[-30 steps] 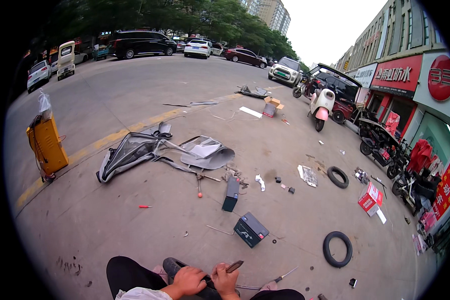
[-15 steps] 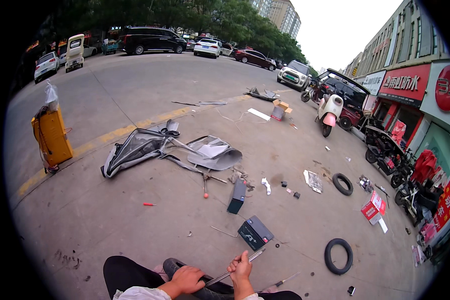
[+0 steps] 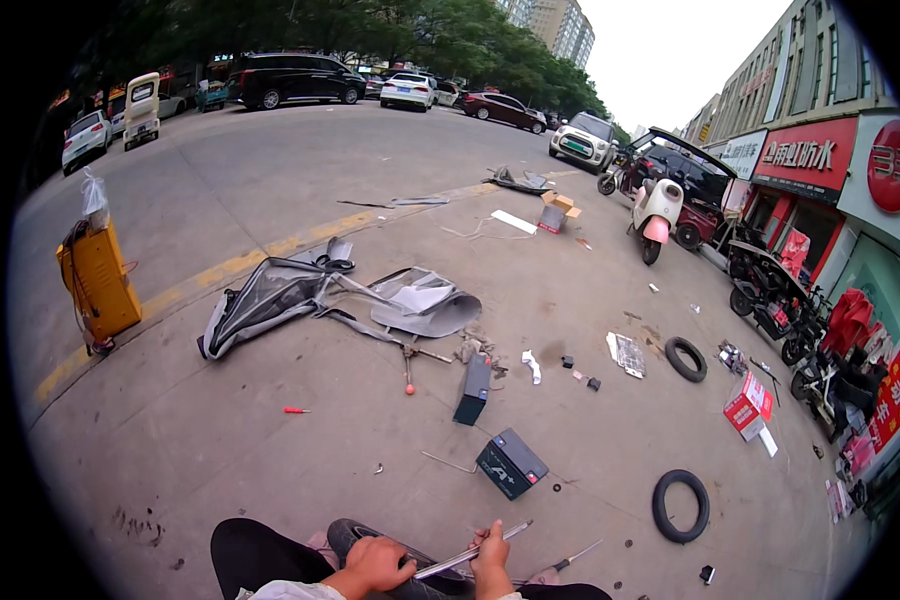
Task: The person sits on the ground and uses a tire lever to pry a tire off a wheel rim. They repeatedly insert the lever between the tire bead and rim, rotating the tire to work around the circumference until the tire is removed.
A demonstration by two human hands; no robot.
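A black tyre (image 3: 344, 536) is between my knees at the bottom edge, its lower part cut off. My left hand (image 3: 378, 562) rests over its top, fingers curled round the rubber. My right hand (image 3: 490, 552) is closed on a slim silver metal bar, probably a tyre lever (image 3: 450, 563). The bar slants from beside my left fingertips up to the right, past my right hand. Whether its lower end touches the tyre I cannot tell. A screwdriver-like tool (image 3: 578, 553) with a thin shaft is by my right knee.
Two dark batteries (image 3: 511, 464) (image 3: 473, 389) stand ahead of me. Loose tyres (image 3: 681, 507) (image 3: 685, 359) and a red-white box (image 3: 748, 406) are to the right. Beyond lie a grey folded cover (image 3: 270, 305) and a red screwdriver (image 3: 296, 410). A yellow case (image 3: 102, 280) stands left; a scooter (image 3: 657, 218) is parked farther off.
The bar has tilted flatter, its upper end lower than before. My right hand has moved slightly right and down; my left hand stays on the tyre. The view has shifted slightly.
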